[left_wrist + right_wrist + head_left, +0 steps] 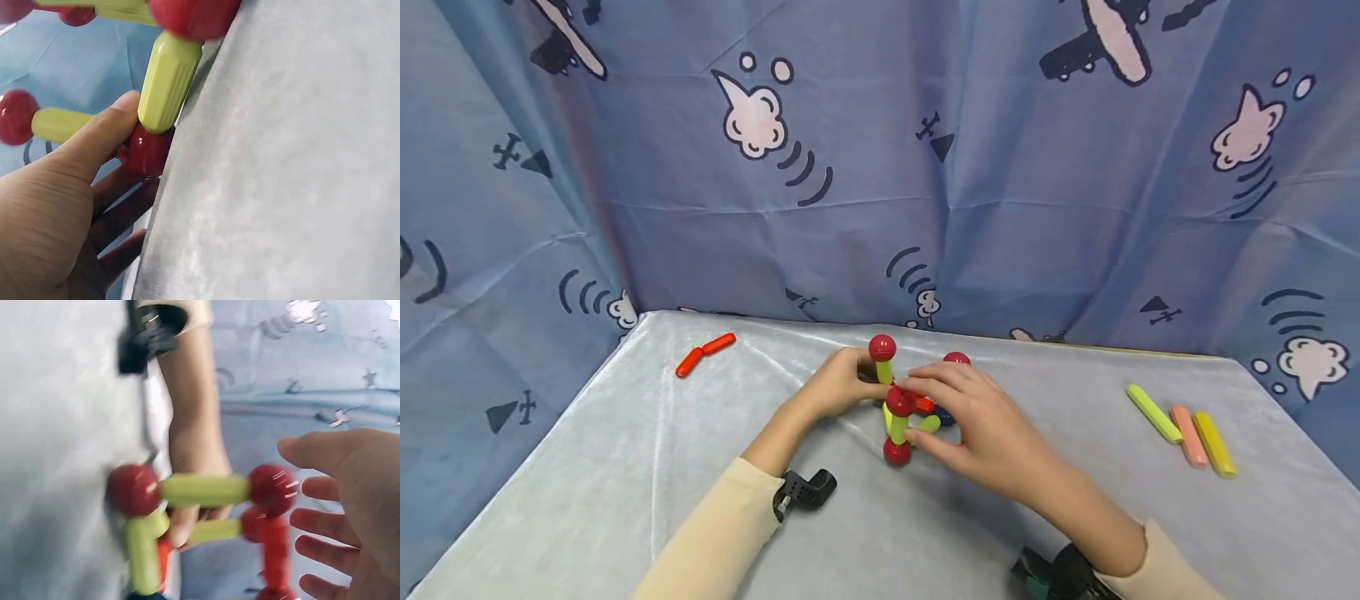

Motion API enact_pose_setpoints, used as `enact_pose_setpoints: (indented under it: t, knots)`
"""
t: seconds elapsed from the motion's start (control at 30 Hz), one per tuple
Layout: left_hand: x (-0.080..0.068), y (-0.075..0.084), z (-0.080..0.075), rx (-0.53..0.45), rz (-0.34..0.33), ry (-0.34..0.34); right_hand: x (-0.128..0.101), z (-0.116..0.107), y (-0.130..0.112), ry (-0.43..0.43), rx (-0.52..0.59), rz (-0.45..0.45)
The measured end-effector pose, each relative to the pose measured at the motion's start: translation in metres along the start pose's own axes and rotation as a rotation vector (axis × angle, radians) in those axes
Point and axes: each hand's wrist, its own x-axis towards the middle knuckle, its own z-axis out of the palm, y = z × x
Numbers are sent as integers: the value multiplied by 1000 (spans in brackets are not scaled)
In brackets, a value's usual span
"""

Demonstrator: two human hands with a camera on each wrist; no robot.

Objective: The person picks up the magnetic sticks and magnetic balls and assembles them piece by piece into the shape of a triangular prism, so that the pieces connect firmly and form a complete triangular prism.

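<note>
A toy frame of red balls and yellow-green sticks (898,410) stands on the pale grey table (625,467). My left hand (863,380) holds it from the left. In the left wrist view the left hand's (125,139) thumb presses a yellow-green stick (169,81), and its fingers curl under a red ball (149,151). My right hand (936,410) reaches over the frame from the right. In the blurred right wrist view the right hand (301,482) has its fingers spread beside a red ball (272,485), and contact is unclear.
Two joined orange-red sticks (704,354) lie at the table's back left. A yellow-green stick (1152,412), a pink stick (1187,435) and a yellow stick (1214,444) lie at the right. A blue printed curtain (925,167) closes off the back and sides.
</note>
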Motion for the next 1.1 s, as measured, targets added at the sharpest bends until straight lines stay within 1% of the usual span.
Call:
enact_pose_setpoints:
  t: [0.07,0.17,0.3,0.4,0.53,0.63,0.77,0.9,0.97,1.1]
  knots:
    - [0,3,-1,48,18,-10,1,4,2,-9,-16,-17]
    - [-1,9,-1,118,32,-28,3,3,9,-17,-28,-44]
    - [-2,15,-1,183,5,-35,3,-8,16,-63,-38,-79]
    - [-4,18,-3,205,-14,-62,2,-13,17,-105,-39,-93]
    - [-6,18,-11,177,-8,-140,3,-13,18,-98,-36,-125]
    - [-9,17,-18,156,-4,-175,3,-12,20,-90,-30,-142]
    - [-11,16,-22,159,-11,-173,4,-13,24,-120,-2,-130]
    - [-12,16,-24,133,-10,-180,4,-12,26,-142,30,-117]
    - [-12,15,-24,117,-1,-182,4,-11,27,-135,45,-127]
    - [-11,11,-25,78,37,-179,3,-9,27,-106,66,-155]
